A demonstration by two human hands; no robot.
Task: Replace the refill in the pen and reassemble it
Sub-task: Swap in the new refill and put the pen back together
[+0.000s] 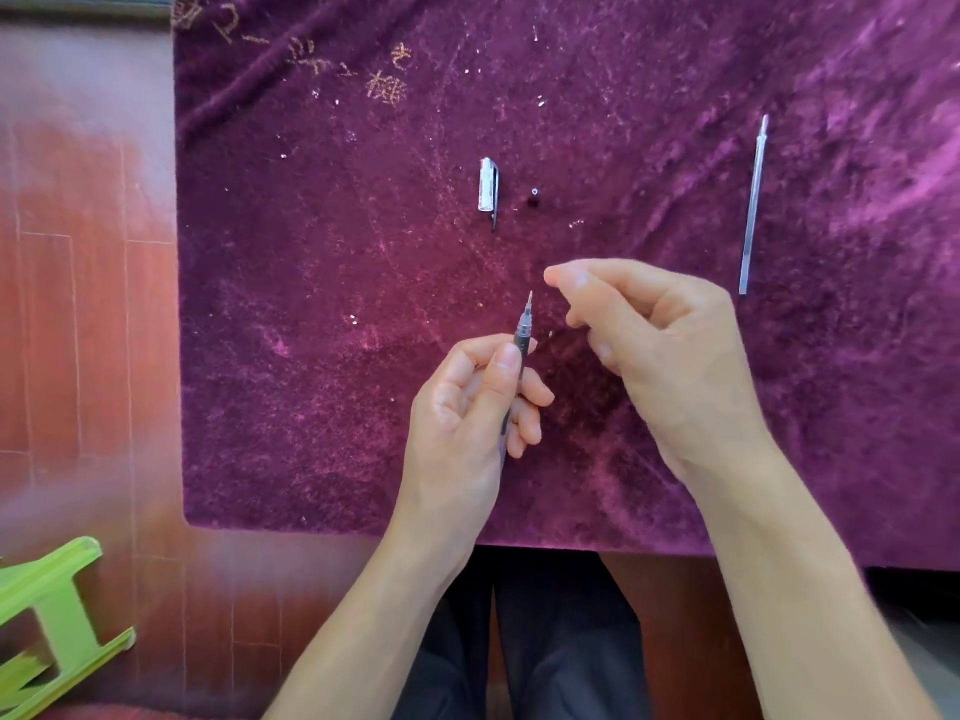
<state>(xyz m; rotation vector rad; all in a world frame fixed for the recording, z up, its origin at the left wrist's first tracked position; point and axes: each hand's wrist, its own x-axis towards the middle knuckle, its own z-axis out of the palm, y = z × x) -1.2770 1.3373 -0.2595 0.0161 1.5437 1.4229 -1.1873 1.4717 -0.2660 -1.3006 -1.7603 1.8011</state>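
My left hand [470, 407] grips the dark pen barrel [522, 335], its metal refill tip pointing away from me and sticking out past the thumb. The lower barrel is hidden in the fist. My right hand [654, 345] hovers just right of the tip, fingers loosely curled and holding nothing that I can see. A clear pen cap [488, 189] with a dark clip lies further back on the purple cloth. Beside it sits a small dark nose piece [534, 196]. A loose refill [753, 205] lies lengthwise at the right.
The purple velvet cloth [311, 356] covers the table; its front edge runs near my lap. Red wooden floor [88, 304] shows at the left, with a green plastic stool [47, 615] at the lower left corner.
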